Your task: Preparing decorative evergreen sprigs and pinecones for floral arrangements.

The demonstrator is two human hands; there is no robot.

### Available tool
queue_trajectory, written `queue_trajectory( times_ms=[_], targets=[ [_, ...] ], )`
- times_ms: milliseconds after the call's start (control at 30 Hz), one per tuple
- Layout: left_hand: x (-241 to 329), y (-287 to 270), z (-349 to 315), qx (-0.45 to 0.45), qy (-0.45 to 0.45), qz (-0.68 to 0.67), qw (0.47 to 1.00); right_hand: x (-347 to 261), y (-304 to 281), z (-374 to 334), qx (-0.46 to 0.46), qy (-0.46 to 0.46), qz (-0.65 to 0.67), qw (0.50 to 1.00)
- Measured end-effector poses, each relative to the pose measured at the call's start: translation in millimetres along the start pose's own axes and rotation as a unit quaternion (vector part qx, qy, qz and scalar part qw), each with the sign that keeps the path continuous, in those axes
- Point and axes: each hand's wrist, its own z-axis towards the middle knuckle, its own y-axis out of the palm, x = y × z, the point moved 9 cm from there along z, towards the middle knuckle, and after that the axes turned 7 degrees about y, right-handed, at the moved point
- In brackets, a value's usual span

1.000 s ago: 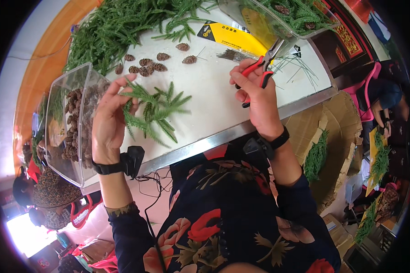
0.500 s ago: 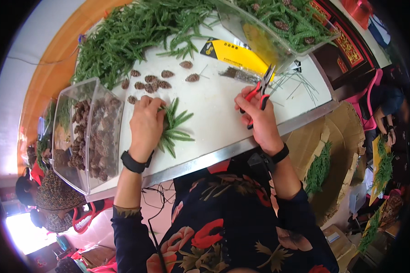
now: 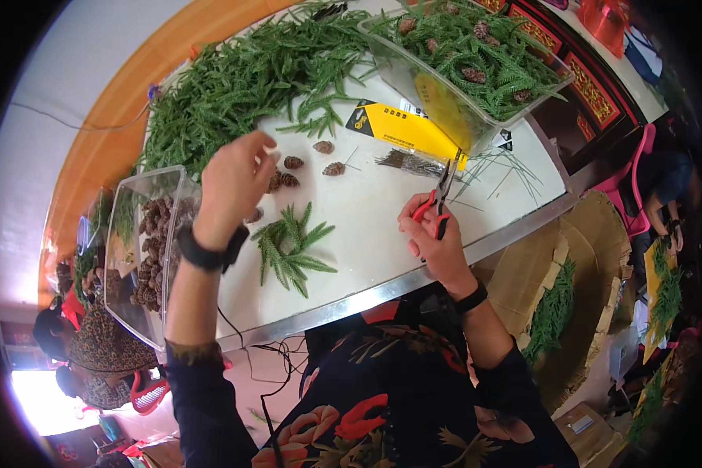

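My right hand (image 3: pixel 437 240) is closed round red-and-black handled pliers (image 3: pixel 442 193), whose metal jaws point away from me over the table. My left hand (image 3: pixel 238 178) is lifted above the left part of the table, fingers loosely curled and apart, with nothing visible in them. Below and beside it lies a green artificial pine sprig (image 3: pixel 292 251), spread out in a star shape. Brown pine cones (image 3: pixel 293 162) lie near my left fingertips; the hand and wrist hide some of them. Another pine cone (image 3: pixel 334 168) rests farther right beside a thin wire.
Green pine branches (image 3: pixel 234 93) are heaped at the back left. A clear box (image 3: pixel 186 181) of pine cones stands at left, a clear bin (image 3: pixel 507 123) of sprigs at back right. A yellow card (image 3: pixel 402 126), dark wires (image 3: pixel 413 162) and green wires (image 3: pixel 507 168) lie on the table (image 3: pixel 366 234).
My left hand has let go of the pine sprig and moved up and left over the pine cones. My right hand has shifted slightly down and left with the pliers.
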Motion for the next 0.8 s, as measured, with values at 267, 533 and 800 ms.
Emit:
queue_trajectory(
  times_ms=[267, 533, 800],
  targets=[
    [-100.0, 98.7, 103.3, -0.1, -0.126, 0.037, 0.986, -18.0, 18.9, -8.3, -0.007, -0.093, -0.127, 0.987],
    [-125.1, 98.9, 108.3, 0.035, -0.142, -0.131, 0.981, -20.5, 19.0, -11.4, -0.008, -0.087, -0.146, 0.986],
    [-113.7, 58.0, 75.6, 0.1, -0.188, -0.412, 0.886, -22.5, 18.4, -12.3, -0.008, -0.095, -0.161, 0.982]
  ],
)
